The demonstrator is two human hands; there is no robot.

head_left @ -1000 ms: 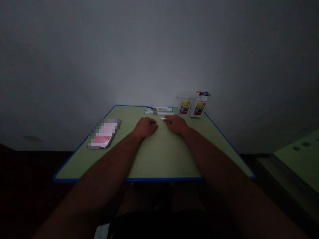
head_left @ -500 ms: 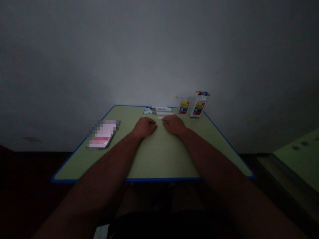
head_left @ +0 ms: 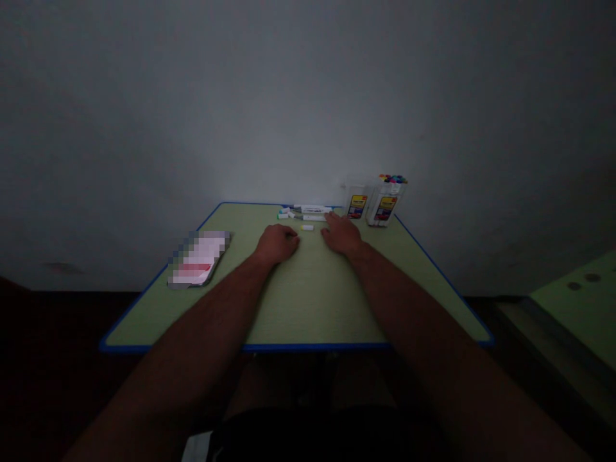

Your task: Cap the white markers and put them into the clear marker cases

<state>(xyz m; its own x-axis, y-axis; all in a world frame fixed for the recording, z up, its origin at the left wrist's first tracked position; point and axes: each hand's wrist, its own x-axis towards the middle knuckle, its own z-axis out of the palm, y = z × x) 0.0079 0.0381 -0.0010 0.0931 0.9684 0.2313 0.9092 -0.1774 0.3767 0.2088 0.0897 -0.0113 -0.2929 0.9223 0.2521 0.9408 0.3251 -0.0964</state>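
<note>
My left hand (head_left: 278, 244) rests on the table with its fingers curled in; whatever lies inside them is hidden. Just to its right, a small white marker cap with a yellow end (head_left: 307, 228) lies alone on the tabletop. My right hand (head_left: 341, 233) is open, thumb apart from the fingers, with nothing visible in it. Its fingertips reach the right end of a white marker (head_left: 314, 218), though I cannot tell if they touch it. Behind this one lie more white markers (head_left: 312, 210). Small white caps with green ends (head_left: 283, 216) lie to their left.
A clear case with a yellow label (head_left: 357, 206) stands at the back right. Beside it, another clear case (head_left: 384, 208) holds several markers with colourful ends. A blurred-out phone-like object (head_left: 199, 258) lies at the left. The pale green table (head_left: 312, 308) has a blue edge, against a wall.
My right hand has let go of the yellow-ended cap, leaving it on the table after moving it slightly left. The hand has then opened and moved right toward the white marker. My left hand has barely moved.
</note>
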